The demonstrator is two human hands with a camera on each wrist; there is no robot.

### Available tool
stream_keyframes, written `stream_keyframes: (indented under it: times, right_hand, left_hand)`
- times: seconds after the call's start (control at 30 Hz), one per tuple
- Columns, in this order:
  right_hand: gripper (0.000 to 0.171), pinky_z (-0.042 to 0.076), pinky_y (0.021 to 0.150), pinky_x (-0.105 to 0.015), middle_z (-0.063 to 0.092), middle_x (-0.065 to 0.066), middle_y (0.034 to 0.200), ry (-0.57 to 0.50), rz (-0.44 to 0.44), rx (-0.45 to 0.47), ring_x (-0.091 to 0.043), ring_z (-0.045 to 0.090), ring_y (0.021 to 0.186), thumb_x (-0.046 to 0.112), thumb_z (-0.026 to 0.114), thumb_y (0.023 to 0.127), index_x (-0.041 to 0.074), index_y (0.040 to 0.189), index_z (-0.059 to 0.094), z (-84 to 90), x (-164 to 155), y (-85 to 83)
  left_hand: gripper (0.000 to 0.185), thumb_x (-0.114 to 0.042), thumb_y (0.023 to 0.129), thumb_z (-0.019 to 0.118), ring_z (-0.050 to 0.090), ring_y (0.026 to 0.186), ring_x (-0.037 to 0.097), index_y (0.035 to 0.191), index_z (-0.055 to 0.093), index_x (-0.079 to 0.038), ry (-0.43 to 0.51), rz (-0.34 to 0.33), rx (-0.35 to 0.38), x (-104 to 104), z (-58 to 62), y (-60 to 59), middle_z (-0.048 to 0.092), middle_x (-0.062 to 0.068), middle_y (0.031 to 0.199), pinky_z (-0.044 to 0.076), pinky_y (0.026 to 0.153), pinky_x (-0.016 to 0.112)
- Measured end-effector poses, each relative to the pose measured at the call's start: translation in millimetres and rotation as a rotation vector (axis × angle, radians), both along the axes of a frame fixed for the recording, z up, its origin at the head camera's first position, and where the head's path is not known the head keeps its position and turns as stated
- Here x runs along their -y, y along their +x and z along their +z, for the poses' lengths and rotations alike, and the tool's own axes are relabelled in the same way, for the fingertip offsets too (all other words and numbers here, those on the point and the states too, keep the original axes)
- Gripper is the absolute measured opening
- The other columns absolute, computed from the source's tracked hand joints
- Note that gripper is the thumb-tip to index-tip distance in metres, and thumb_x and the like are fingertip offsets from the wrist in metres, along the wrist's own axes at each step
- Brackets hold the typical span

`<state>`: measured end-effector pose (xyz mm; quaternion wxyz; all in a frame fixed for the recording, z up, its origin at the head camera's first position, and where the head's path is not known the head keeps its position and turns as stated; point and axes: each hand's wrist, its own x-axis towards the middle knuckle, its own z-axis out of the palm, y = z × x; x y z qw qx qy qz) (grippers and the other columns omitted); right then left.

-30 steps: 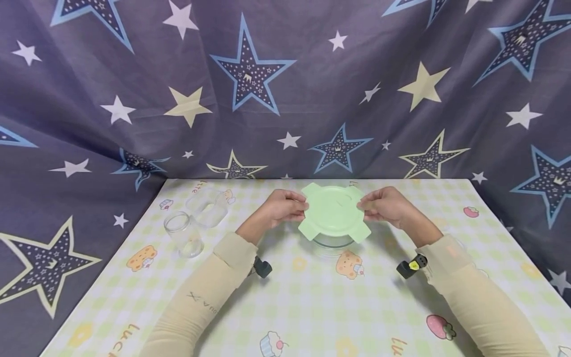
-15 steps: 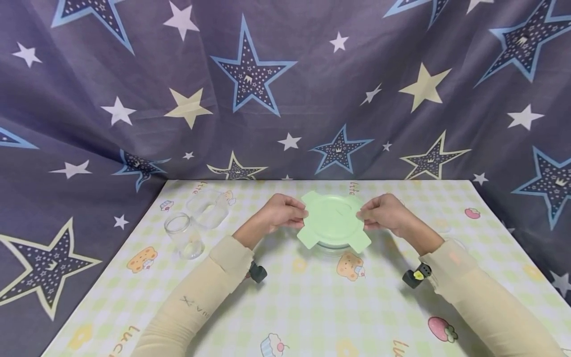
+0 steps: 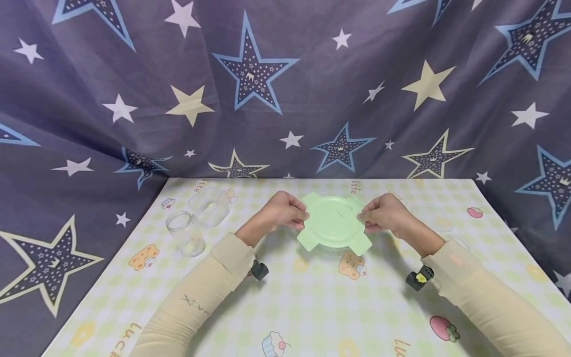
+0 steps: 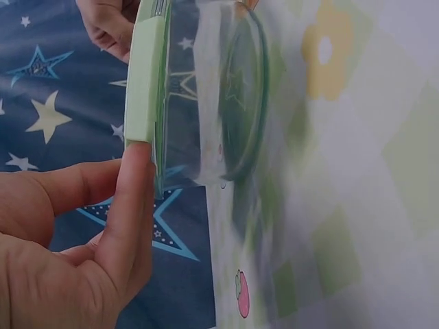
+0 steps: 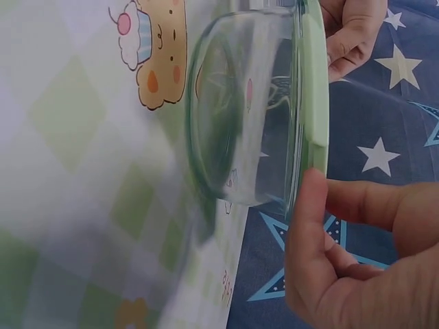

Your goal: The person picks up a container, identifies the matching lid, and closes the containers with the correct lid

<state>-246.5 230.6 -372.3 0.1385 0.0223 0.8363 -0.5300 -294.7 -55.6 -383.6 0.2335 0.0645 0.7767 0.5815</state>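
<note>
Now: green lid (image 3: 334,222) seated on a clear glass bowl (image 3: 331,246), held at both sides.

Judged from how things lie, the lid already covers the bowl's rim; in the wrist views its edge sits flush along the glass (image 4: 206,96). Its four flaps appear splayed outward rather than folded down, so the latching seems left to do. The left hand (image 3: 282,211) pinches the lid's left edge, thumb laid along the rim (image 4: 134,205); the right hand (image 3: 386,214) pinches the right edge likewise (image 5: 309,205). Each hand's fingers curl around the lid, the lid between them. Bowl and lid stand on the tabletop (image 3: 312,302), midway between its side edges and nearer its far edge. Two empty clear containers, a jar (image 3: 185,233) and a tub (image 3: 208,206), stand towards the far-left corner.
</note>
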Motion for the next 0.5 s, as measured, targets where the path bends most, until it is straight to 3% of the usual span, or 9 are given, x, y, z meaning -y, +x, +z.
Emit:
stream_keyframes:
  times: [0.27,0.5]
  right_hand:
    - [0.022,0.064,0.075,-0.031,0.066,-0.013,0.087,0.026,-0.006,-0.004,-0.014,0.07,0.07,0.001,0.071,0.093,-0.015,0.107,0.066,-0.7,0.6,-0.3]
    - [0.022,0.064,0.074,-0.032,0.069,-0.014,0.087,0.024,-0.003,-0.012,-0.015,0.071,0.069,0.001,0.072,0.093,-0.016,0.107,0.067,-2.2,-1.6,-0.4]
  left_hand:
    - [0.023,0.003,0.09,0.073,0.07,0.061,0.017,0.111,0.066,0.011,-0.073,0.001,-0.047,-4.0,-0.1,0.8,0.07,0.019,0.092,0.064,0.069,0.031]
    - [0.028,0.002,0.086,0.078,0.074,0.071,0.021,0.111,0.067,0.01,-0.141,-0.028,-0.092,-4.5,2.8,0.6,0.067,0.019,0.104,0.064,0.071,0.03]
